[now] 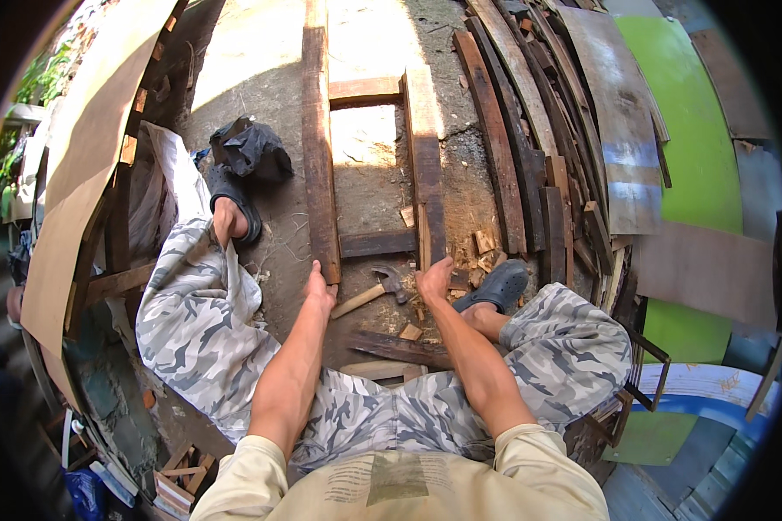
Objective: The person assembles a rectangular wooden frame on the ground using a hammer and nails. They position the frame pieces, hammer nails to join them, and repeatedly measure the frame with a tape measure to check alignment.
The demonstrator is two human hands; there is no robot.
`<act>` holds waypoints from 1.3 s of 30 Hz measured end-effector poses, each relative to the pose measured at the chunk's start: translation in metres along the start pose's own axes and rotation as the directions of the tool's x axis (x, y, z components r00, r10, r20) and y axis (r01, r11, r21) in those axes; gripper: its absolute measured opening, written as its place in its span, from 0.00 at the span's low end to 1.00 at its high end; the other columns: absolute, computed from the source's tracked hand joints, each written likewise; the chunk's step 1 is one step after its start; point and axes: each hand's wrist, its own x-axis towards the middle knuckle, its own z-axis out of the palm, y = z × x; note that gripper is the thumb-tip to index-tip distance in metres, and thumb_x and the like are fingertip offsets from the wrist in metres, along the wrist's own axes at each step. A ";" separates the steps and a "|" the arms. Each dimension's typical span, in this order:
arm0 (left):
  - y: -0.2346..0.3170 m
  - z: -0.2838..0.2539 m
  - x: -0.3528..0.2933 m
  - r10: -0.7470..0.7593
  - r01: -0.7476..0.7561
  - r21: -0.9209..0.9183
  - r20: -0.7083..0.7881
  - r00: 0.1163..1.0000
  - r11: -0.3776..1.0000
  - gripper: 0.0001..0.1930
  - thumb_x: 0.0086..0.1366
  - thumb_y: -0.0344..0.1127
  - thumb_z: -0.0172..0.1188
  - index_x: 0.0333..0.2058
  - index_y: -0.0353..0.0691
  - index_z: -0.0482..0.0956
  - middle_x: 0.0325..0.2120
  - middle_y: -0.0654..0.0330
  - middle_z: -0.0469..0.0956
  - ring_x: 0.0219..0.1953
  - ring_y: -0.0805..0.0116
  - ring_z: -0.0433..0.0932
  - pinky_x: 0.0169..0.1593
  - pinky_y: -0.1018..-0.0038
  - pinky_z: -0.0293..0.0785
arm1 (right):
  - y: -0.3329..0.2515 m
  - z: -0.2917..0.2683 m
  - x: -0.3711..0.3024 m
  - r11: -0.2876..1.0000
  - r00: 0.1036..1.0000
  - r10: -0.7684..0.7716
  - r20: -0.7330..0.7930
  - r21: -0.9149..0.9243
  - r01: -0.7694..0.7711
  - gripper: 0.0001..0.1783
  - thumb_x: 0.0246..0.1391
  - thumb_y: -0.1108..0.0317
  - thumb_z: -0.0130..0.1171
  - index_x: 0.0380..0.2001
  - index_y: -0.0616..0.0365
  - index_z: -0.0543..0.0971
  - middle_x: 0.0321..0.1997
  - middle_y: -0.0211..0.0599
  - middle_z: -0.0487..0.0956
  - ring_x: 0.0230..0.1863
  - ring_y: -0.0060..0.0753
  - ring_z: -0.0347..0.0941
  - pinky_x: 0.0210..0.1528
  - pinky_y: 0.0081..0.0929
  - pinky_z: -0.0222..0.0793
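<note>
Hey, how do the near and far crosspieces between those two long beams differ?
The far crosspiece looks reddish-brown; the near crosspiece is darker. The far one borders sunlit ground; the near one, shaded ground. Both are wooden and run across between the left beam and right beam.

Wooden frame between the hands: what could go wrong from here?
Splinters: the left hand and right hand are bare at the near ends of the wooden frame.
Knocks: the hammer lies between them and might get bumped if the frame shifts.
Footing: loose wood scraps beside the right shoe could slide underfoot.
</note>
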 end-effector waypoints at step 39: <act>-0.055 0.195 -0.092 0.366 -0.638 0.770 0.588 0.722 0.022 0.62 0.47 0.65 0.72 0.67 0.27 0.49 0.61 0.34 0.64 0.65 0.44 0.64 0.65 0.59 0.63 | 0.016 -0.007 -0.002 0.962 0.978 -0.166 0.123 0.237 0.133 0.53 0.43 0.75 0.71 0.67 0.66 0.49 0.66 0.63 0.59 0.64 0.64 0.61 0.66 0.46 0.61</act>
